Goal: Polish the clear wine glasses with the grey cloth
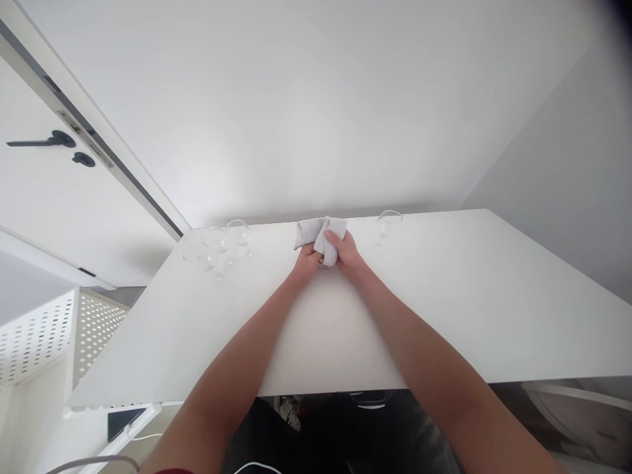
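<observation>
Both of my hands meet over the far middle of the white table [326, 329]. A light grey cloth [311, 230] is bunched between them, with a loose fold spreading left. My right hand [348, 251] grips the cloth, its thumb pressed on top. Closed just below the cloth, my left hand [306, 263] seems to hold a glass [324, 264]; only a small clear edge shows, and the rest is hidden by cloth and fingers. Left of my hands stand three clear stemmed glasses [239, 233], grouped closely. One more stemmed glass [390, 225] stands alone to the right.
A plain wall [316, 118] rises right behind the table. At the left are a door with a dark handle [62, 138] and a white perforated panel [96, 322]. Under the front edge, a white cable [257, 466] and a shoe [291, 416] show.
</observation>
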`<action>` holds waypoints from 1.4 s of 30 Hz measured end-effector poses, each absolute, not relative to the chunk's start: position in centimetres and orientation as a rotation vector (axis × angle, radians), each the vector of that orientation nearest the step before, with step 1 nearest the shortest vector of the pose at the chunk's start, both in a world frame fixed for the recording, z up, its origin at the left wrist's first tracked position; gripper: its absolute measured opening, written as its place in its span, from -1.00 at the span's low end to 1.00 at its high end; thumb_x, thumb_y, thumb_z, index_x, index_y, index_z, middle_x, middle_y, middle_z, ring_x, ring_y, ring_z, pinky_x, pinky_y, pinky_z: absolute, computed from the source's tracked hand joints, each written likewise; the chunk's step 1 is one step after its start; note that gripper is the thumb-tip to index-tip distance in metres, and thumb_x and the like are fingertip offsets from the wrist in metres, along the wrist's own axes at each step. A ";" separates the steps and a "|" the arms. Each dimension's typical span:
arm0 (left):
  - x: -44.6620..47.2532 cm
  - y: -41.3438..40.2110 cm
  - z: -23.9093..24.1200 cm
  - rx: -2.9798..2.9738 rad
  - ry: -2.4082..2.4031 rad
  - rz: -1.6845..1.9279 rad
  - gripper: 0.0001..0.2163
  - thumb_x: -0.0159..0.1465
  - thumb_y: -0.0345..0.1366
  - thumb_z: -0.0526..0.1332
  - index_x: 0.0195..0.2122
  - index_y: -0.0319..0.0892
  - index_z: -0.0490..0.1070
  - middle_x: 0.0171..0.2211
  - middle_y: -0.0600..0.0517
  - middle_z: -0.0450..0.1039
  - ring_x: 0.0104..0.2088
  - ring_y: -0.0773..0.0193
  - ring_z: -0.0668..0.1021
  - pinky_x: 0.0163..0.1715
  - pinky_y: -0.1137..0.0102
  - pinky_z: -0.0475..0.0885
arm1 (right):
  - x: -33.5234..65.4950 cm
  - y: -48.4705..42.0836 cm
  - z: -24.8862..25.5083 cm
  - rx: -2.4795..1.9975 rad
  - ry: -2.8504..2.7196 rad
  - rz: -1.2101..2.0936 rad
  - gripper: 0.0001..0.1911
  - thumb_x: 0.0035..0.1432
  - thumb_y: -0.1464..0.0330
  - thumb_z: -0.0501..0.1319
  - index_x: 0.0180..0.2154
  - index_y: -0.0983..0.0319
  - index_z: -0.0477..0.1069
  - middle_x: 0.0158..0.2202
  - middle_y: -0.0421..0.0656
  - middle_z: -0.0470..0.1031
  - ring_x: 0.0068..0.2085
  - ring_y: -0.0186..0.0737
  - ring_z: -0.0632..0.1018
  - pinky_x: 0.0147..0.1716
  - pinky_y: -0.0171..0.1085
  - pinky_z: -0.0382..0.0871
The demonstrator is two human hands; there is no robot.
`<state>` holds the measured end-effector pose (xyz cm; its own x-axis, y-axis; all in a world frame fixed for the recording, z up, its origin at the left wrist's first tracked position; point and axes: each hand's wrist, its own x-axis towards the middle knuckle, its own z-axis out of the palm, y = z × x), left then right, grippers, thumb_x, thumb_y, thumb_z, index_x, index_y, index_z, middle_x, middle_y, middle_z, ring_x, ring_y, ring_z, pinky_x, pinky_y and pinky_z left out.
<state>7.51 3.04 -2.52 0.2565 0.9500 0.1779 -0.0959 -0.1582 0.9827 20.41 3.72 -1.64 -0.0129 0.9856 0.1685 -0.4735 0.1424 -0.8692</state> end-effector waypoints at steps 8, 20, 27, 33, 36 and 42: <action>6.6 3.2 -1.6 1.342 1.000 1.422 -0.83 0.28 -0.18 0.21 -0.25 -0.12 0.52 -0.26 0.01 0.49 -0.23 0.28 0.45 -0.23 0.42 0.32 | 21.1 4.9 -2.4 -0.792 -0.735 1.160 -0.53 -0.19 0.13 0.56 -0.28 0.18 0.48 -0.30 -0.15 0.61 -0.27 -0.14 0.59 -0.27 -0.18 0.52; 6.3 3.7 -1.8 1.086 0.986 1.526 -0.91 0.18 -0.31 0.20 -0.42 -0.15 0.30 -0.47 0.12 0.25 -0.43 0.38 0.31 -0.39 0.48 0.25 | 20.4 4.2 -2.2 -0.824 -0.958 1.452 -0.49 -0.20 0.21 0.60 -0.18 0.23 0.57 -0.18 -0.09 0.66 -0.19 -0.12 0.62 -0.18 -0.18 0.52; 5.7 4.4 -2.5 0.896 0.989 1.650 -0.79 0.24 -0.21 0.22 -0.43 -0.13 0.20 -0.48 0.13 0.14 -0.46 0.39 0.27 -0.43 0.49 0.26 | 20.3 3.9 -2.4 -0.777 -1.091 1.546 -0.50 -0.08 0.08 0.54 -0.16 0.21 0.59 -0.17 -0.08 0.66 -0.13 -0.08 0.62 -0.12 -0.15 0.53; 5.6 4.7 -2.5 0.735 1.032 1.666 -0.75 0.29 -0.19 0.20 -0.48 -0.15 0.23 -0.41 0.08 0.29 -0.44 0.40 0.34 -0.40 0.47 0.31 | 20.3 4.1 -2.9 -0.774 -1.091 1.558 -0.47 -0.02 -0.06 0.46 -0.18 0.22 0.57 -0.21 -0.07 0.65 -0.14 -0.07 0.62 -0.15 -0.16 0.52; 6.1 4.1 -1.9 0.698 0.810 1.477 -0.66 0.31 0.06 0.22 -0.22 -0.14 0.45 -0.14 -0.04 0.51 -0.21 0.26 0.55 -0.19 0.36 0.46 | 20.1 3.6 -2.5 -0.794 -1.097 1.634 -0.42 0.02 -0.10 0.42 -0.13 0.23 0.55 -0.18 -0.03 0.65 -0.13 -0.06 0.62 -0.13 -0.17 0.52; 6.8 2.9 -1.0 0.880 0.581 1.282 -0.45 0.22 0.12 0.34 0.10 -0.15 0.49 0.06 -0.16 0.55 0.12 -0.05 0.56 0.16 0.13 0.40 | 20.5 3.0 -2.0 -0.833 -1.142 1.729 -0.43 0.13 -0.08 0.36 -0.03 0.21 0.50 -0.16 -0.04 0.63 -0.17 -0.09 0.58 -0.14 -0.18 0.49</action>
